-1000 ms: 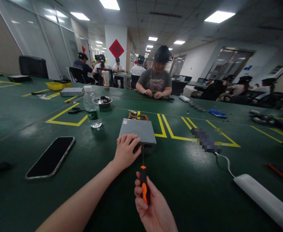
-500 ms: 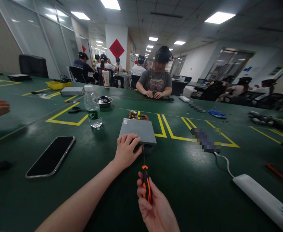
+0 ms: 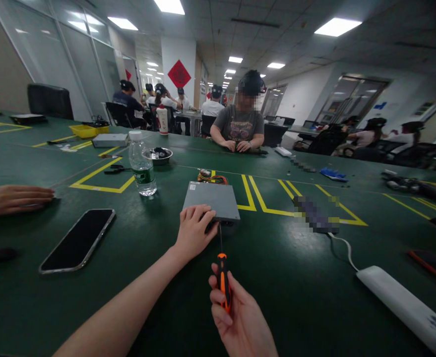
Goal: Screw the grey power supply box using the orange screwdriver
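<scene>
Two hands: the left hand (image 3: 193, 228) lies fingers spread over the near edge of the metal box (image 3: 212, 194), thumb by its front face; whether it pinches or only presses, I cannot tell. At six o'clock from the box, the right hand (image 3: 244, 311) pinches the screwdriver (image 3: 222, 281) handle between thumb and curled fingers.
Metal box: flat on the green surface (image 3: 295, 292), cables (image 3: 218, 179) at its twelve o'clock; unshifted over the last second, so the bracing seems to work.
Screwdriver: shaft toward twelve, tip at the box's near face — seating too small to see. Its orange grip shows a slightly different side than a second ago, likely a small turn.
Nine o'clock: another person's hand (image 3: 19, 199), absent a second ago, now reaches in. It is well apart from the box — probably no hindrance.
Bottle and phone: bottle (image 3: 143, 171) at ten o'clock, phone (image 3: 78, 241) between eight and nine; both unmoved.
</scene>
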A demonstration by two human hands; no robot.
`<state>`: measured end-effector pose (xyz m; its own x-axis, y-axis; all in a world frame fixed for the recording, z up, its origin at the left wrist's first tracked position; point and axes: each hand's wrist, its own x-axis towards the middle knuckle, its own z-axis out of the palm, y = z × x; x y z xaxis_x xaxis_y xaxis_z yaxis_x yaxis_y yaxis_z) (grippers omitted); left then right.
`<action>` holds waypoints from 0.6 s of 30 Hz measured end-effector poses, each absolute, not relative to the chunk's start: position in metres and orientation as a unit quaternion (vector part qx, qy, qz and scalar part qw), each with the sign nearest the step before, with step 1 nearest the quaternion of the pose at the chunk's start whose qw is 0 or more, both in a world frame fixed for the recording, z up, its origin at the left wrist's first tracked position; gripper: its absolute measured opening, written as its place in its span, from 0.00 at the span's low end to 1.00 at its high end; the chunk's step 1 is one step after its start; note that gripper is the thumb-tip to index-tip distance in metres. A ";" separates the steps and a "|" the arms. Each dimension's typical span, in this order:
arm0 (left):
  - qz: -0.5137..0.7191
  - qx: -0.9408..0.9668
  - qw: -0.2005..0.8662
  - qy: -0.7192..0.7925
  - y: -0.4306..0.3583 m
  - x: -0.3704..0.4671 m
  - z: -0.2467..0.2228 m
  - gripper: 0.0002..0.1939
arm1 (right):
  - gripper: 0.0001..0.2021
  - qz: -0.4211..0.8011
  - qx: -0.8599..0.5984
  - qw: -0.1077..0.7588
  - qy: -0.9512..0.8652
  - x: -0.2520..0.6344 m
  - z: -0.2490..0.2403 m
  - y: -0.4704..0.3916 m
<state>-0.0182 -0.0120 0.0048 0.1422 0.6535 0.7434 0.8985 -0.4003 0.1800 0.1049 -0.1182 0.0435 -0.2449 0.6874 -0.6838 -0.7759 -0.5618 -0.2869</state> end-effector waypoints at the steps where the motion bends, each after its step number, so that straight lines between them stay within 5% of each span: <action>1: -0.392 -0.739 0.157 -0.525 -0.012 -0.018 0.005 0.10 | 0.10 0.785 -0.399 0.472 0.052 0.105 0.042 -0.119; 5: -0.391 -0.741 0.157 -0.523 -0.013 -0.019 0.006 0.10 | 0.05 0.766 -0.409 0.493 0.058 0.110 0.044 -0.121; 12: -0.387 -0.744 0.156 -0.522 -0.013 -0.019 0.006 0.10 | 0.14 0.791 -0.394 0.460 0.085 0.111 0.044 -0.117; 18: -0.391 -0.741 0.154 -0.524 -0.013 -0.019 0.005 0.10 | 0.06 0.753 -0.398 0.523 0.035 0.115 0.031 -0.120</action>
